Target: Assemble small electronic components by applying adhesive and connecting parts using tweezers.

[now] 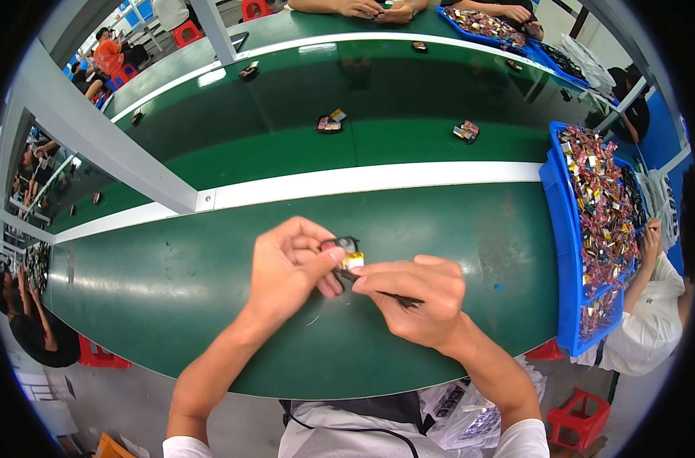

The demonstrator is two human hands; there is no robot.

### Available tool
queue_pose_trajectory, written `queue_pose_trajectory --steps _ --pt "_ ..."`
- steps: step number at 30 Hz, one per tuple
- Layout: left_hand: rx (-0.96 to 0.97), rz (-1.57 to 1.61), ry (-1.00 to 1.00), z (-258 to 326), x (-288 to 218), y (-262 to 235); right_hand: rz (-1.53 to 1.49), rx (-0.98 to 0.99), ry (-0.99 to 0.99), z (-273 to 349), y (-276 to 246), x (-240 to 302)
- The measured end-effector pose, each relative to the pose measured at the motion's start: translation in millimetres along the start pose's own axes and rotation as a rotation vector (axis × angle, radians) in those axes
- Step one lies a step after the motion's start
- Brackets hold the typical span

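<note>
My left hand [286, 263] is closed on a small black-framed electronic part [349, 244], pinched between thumb and fingers above the green table. A small silver-and-yellow piece [354, 260], like a little battery pack, shows at the part's near side. From the right, my right hand [424, 294] meets it, closed around a slim black tool [405, 301]. The tool's front end reaches the part beside my left thumb; its exact kind is hard to tell. My fingers partly hide the part.
A green worktable [210, 282] lies below my hands. Beyond a white rail [378, 177], a green conveyor belt [408, 145] carries several small assemblies, one [332, 121] ahead. At right stands a blue bin [565, 267] full of small parts. Co-workers sit around; a red stool [579, 416] is lower right.
</note>
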State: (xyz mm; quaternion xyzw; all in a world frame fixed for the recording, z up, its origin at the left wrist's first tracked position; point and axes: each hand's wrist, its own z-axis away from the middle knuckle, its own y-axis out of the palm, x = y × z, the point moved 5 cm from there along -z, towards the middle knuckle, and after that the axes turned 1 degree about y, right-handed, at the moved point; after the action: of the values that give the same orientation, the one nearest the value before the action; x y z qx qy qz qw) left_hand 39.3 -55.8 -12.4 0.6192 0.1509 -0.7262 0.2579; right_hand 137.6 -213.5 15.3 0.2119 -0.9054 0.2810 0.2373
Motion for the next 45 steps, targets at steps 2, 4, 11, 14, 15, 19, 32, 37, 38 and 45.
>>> queue_pose_trajectory --steps 2,4,11,14,15,19,32,37,38,45 --pt "-0.05 -0.049 0.027 -20.4 -7.4 -14.4 -0.011 -0.029 0.011 -3.8 -4.1 -0.6" --pt "-0.199 -0.214 0.11 -53.5 -17.8 -45.1 -0.059 -0.183 0.144 -4.9 -12.8 -6.1" --pt "-0.684 -1.003 0.258 -141.2 -35.8 -168.7 -0.068 -0.125 0.126 -6.2 -9.2 -2.8" --pt "-0.817 -1.38 0.279 -149.7 -50.4 -137.0 -0.062 -0.142 0.071 -4.3 -10.8 -6.8" --pt "-0.793 -1.311 0.44 -151.3 -54.4 -123.5 -0.062 -0.141 0.068 -4.0 -9.9 -6.4" --pt "-0.392 -0.782 0.366 -190.0 -41.8 -90.3 -0.054 -0.104 0.056 -2.4 -5.8 -5.7" --pt "-0.295 -0.527 0.184 -162.4 -30.1 -67.3 -0.114 -0.048 0.299 -2.6 -9.9 -5.5" --pt "-0.142 -0.43 0.213 -80.9 -23.0 -37.8 -0.386 -0.172 0.506 5.2 -13.4 -26.0" --pt "-0.141 -0.399 0.175 -60.8 -23.6 -31.6 -0.463 -0.18 0.609 4.3 -12.6 -26.7" --pt "-0.138 -0.224 0.178 6.5 -13.2 -2.2 -0.501 -0.145 0.597 8.1 -5.1 -22.9"
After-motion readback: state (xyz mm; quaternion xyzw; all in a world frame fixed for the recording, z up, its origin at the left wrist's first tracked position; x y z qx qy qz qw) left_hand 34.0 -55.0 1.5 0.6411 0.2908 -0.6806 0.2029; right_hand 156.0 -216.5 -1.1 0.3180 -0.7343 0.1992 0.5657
